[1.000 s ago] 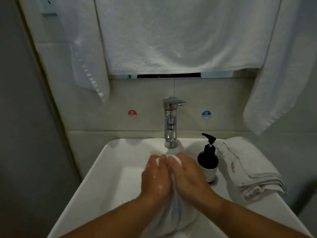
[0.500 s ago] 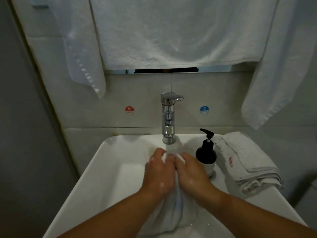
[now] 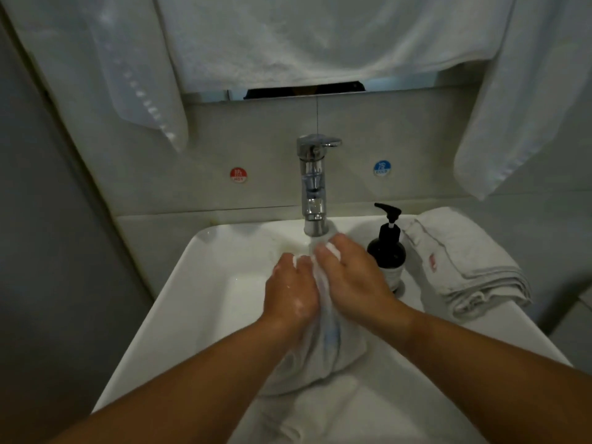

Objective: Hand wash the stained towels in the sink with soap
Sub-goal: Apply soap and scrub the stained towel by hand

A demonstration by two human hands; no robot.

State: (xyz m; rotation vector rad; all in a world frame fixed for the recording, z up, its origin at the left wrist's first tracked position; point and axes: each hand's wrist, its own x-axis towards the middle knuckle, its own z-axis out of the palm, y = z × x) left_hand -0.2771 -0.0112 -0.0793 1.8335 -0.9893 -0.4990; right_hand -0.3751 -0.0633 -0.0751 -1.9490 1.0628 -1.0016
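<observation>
Both hands, left hand and right hand, grip the bunched wet towel between them under the faucet.

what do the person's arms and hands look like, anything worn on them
Both forearms are bare to the frame edge: no sleeves, gloves, watch or rings show. The left hand has wet, foamy specks on its back; the right hand looks plain.
</observation>
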